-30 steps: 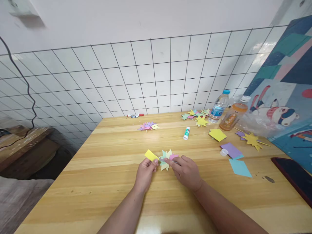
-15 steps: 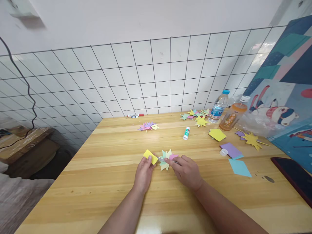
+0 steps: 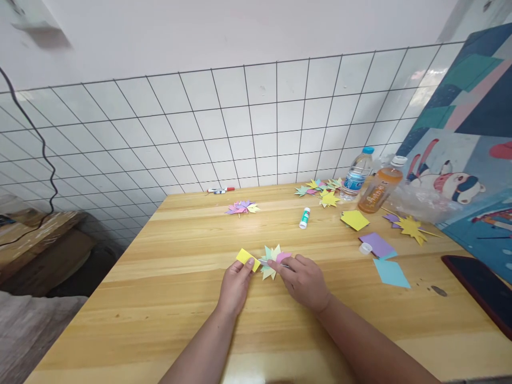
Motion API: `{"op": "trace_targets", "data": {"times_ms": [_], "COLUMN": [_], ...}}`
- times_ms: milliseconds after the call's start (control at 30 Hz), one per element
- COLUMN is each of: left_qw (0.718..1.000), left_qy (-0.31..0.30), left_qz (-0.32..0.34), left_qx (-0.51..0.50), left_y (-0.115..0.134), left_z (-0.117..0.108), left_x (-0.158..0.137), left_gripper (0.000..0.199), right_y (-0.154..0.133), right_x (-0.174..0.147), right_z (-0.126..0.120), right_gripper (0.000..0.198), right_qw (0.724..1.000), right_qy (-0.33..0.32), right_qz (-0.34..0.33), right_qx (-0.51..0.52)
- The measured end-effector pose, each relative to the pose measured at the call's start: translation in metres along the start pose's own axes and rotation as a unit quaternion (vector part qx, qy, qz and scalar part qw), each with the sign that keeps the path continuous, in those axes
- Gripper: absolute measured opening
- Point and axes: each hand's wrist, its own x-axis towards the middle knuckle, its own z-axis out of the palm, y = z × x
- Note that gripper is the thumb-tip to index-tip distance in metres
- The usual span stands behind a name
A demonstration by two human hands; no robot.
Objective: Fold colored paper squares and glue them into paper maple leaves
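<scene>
My left hand [image 3: 237,285] pinches a small folded yellow paper [image 3: 246,259] between thumb and fingers, just above the table. In my right hand [image 3: 306,280] is a slim silver-bladed cutting tool [image 3: 263,262]; whether it is a knife or scissors I cannot tell. Its tip meets or nearly meets the right edge of the yellow paper. Beneath the tool and my right fingers lies a pointed paper shape [image 3: 267,273] in mint, cream and pink, partly covered by the fingers.
A glue stick [image 3: 304,218] lies beyond my right hand. Rightward are yellow paper [image 3: 354,220], purple paper [image 3: 377,246], blue paper [image 3: 392,273], a white cap [image 3: 365,248] and a phone [image 3: 476,290]. Two bottles [image 3: 357,176] stand behind. Paper stars [image 3: 329,199] and markers [image 3: 221,190] line the back.
The yellow paper has shifted slightly right and down in my left hand, with the thumb nearer its right end. My right hand is almost unmoved. The whole view has moved a little.
</scene>
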Motion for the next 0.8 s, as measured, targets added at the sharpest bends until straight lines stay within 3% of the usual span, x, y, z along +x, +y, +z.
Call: {"op": "trace_targets", "data": {"times_ms": [133,367,667,800], "left_qw": [0.999,1.000,1.000,0.999], "left_qy": [0.029,-0.017,0.012,-0.014], "left_qz": [0.003,0.005,0.009,0.005], "left_qx": [-0.018,0.016,0.007,0.033], "left_y": [0.0000,-0.0017,0.0005,-0.0002], "left_z": [-0.0012,-0.0002,0.0005,-0.0006], "left_x": [0.0013,0.0012,0.0001,0.0000], "left_gripper": [0.019,0.025,0.023,0.025], "right_y": [0.0015,0.0008,0.0024,0.0016], "right_x": [-0.0005,0.0001,0.0005,0.0008], "right_z": [0.0005,-0.0011,-0.0006,-0.0023], "right_gripper": [0.044,0.043,0.043,0.043], "right_qw": [1.000,1.000,1.000,1.000], "right_qy": [0.002,-0.008,-0.005,-0.010], "right_qz": [0.007,0.000,0.004,-0.001], "right_qx": [0.005,0.011,0.003,0.004]}}
